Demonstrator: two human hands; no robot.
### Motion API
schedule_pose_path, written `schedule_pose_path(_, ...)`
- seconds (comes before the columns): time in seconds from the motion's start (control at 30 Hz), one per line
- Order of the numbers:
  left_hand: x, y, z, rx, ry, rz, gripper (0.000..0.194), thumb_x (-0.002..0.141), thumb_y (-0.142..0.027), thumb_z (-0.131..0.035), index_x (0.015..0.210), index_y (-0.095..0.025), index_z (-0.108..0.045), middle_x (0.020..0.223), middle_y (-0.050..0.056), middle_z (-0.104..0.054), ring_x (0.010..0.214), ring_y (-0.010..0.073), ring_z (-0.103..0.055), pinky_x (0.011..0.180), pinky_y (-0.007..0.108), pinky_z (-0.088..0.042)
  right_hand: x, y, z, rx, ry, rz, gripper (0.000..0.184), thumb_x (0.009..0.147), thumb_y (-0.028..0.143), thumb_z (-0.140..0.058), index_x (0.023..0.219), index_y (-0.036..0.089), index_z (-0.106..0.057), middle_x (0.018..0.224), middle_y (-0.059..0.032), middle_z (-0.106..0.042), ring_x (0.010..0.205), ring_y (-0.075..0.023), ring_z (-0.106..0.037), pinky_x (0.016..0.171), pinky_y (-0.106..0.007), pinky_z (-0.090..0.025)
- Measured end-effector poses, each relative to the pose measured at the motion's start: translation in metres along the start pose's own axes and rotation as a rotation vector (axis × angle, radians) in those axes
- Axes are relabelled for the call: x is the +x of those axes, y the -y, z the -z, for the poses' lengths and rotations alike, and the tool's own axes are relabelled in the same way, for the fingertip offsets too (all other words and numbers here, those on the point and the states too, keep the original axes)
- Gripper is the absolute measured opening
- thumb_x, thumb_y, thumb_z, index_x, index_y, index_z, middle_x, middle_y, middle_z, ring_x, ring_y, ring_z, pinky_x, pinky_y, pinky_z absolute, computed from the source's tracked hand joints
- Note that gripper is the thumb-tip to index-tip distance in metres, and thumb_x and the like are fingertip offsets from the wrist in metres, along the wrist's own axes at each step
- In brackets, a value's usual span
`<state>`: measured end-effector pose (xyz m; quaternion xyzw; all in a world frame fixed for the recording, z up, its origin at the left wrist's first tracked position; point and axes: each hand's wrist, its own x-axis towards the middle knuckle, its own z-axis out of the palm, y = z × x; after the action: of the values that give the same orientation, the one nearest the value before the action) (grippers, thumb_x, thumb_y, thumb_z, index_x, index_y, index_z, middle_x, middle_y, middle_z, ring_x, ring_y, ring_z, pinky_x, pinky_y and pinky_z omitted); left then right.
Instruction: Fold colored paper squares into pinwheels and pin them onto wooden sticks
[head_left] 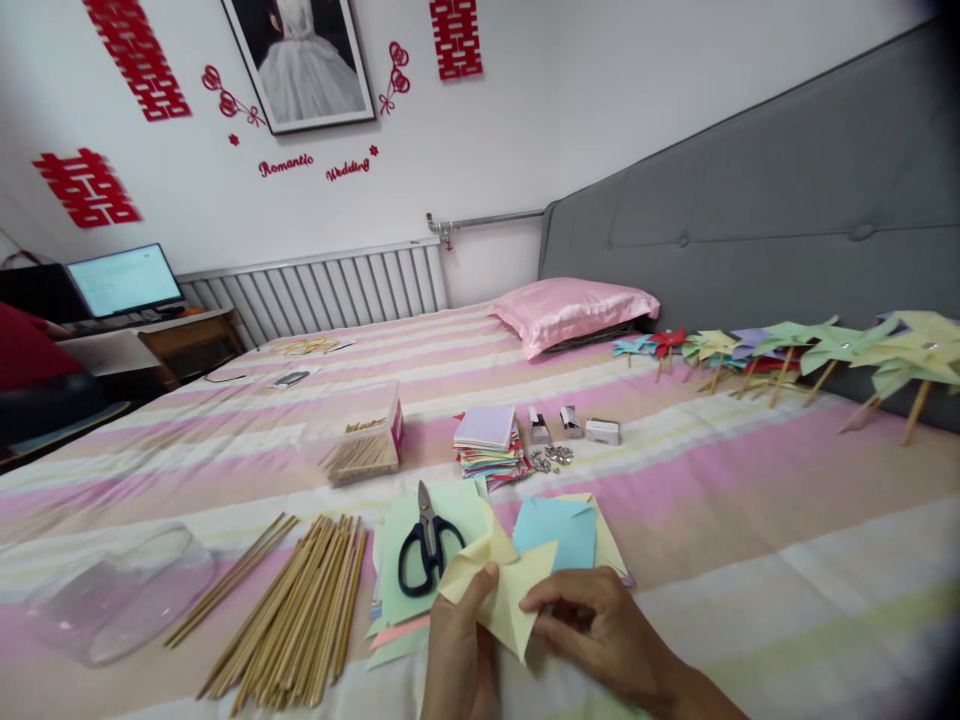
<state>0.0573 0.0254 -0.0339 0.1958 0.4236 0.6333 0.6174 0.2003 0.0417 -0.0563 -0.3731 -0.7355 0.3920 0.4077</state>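
A pale yellow paper pinwheel (504, 588), partly folded, is held up in front of me. My left hand (463, 640) grips it from the left, thumb pressed on the paper. At its lower right edge, my right hand (592, 630) pinches a corner between thumb and fingers. Behind the left hand, dark-handled scissors (426, 545) lie on a stack of pale green paper (394, 590). Just beyond the right hand sits a pile topped by a blue paper square (559, 530). Bundled wooden sticks (300, 610) lie left of the scissors.
A striped bedspread (750, 560) spreads under everything. Small coloured squares (486, 428), metal pins (551, 459), little boxes (603, 431) and a tub of sticks (367, 445) stand farther back. Finished pinwheels (844, 347) line the grey headboard (750, 190). Clear plastic packaging (127, 600) lies left. A person in red (30, 360) sits far left.
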Motion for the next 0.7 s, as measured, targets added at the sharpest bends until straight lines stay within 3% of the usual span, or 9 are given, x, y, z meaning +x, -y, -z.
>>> schedule_pose_path(0.1, -0.002, 0.000, -0.001, 0.034, 0.009, -0.008, 0.040, 0.071, -0.017, -0.066, 0.110, -0.011, -0.059, 0.082, 0.008, -0.073, 0.076, 0.0226, -0.067, 0.063, 0.028, -0.049, 0.001, -0.001, 0.000, 0.045, -0.012, -0.027, 0.015, 0.074, 0.031, -0.066, 0.077, 0.018, -0.072, 0.064, -0.0043, -0.070, 0.057, -0.0166, -0.060, 0.052, -0.024, -0.044)
schedule_pose_path(0.3, 0.000, 0.003, -0.001, 0.107, 0.023, -0.028, 0.019, 0.070, -0.018, -0.067, 0.087, -0.009, -0.065, 0.073, 0.007, -0.072, 0.073, 0.0226, -0.066, 0.062, 0.028, -0.049, 0.001, -0.005, -0.007, 0.369, -0.059, -0.137, 0.019, 0.076, 0.034, -0.065, 0.072, 0.016, -0.066, 0.053, 0.0000, -0.061, 0.048, -0.0128, -0.057, 0.048, -0.022, -0.043)
schedule_pose_path(0.47, 0.000, 0.006, -0.003, 0.120, -0.003, -0.050, 0.013, 0.068, -0.019, -0.069, 0.079, -0.012, -0.066, 0.069, 0.006, -0.072, 0.072, 0.0218, -0.067, 0.065, 0.028, -0.049, 0.003, -0.003, -0.008, 0.420, -0.143, -0.226, 0.023, 0.075, 0.038, -0.066, 0.072, 0.015, -0.062, 0.055, -0.0005, -0.062, 0.051, -0.0137, -0.059, 0.049, -0.022, -0.044)
schedule_pose_path(0.7, 0.005, 0.015, 0.003, 0.155, -0.005, -0.092, 0.020, 0.062, -0.022, -0.074, 0.079, -0.011, -0.070, 0.065, 0.004, -0.069, 0.064, 0.0192, -0.063, 0.066, 0.030, -0.049, 0.005, -0.005, -0.008, 0.397, -0.201, -0.156, 0.023, 0.072, 0.038, -0.068, 0.068, 0.016, -0.062, 0.060, 0.0004, -0.059, 0.056, -0.0140, -0.057, 0.054, -0.023, -0.046)
